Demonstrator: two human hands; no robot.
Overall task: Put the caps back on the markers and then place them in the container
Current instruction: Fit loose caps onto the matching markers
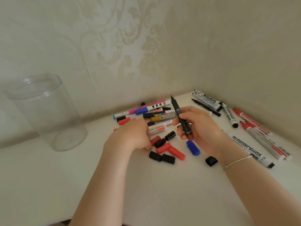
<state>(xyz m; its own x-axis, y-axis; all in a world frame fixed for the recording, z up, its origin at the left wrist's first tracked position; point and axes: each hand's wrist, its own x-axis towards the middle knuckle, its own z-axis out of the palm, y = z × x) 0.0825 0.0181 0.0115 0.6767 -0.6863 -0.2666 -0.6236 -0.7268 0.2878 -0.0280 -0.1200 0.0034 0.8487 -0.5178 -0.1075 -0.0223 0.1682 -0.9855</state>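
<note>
My right hand [198, 128] grips a dark uncapped marker [176, 108] with a red end, tip pointing up and away. My left hand [135, 136] reaches down with curled fingers into a heap of loose caps; whether it holds one is hidden. Red caps [176, 153], black caps [162, 158] and a blue cap [193, 147] lie on the table between my hands. A pile of mixed markers [146, 111] lies behind the caps. The clear plastic container [47, 111] stands upright and empty at the far left.
More whiteboard markers [208, 100] lie in the corner by the wall, with red-tipped ones [260, 132] at the right. Another black cap [211, 161] sits near my right wrist. The white table [48, 185] meets patterned walls behind and to the right.
</note>
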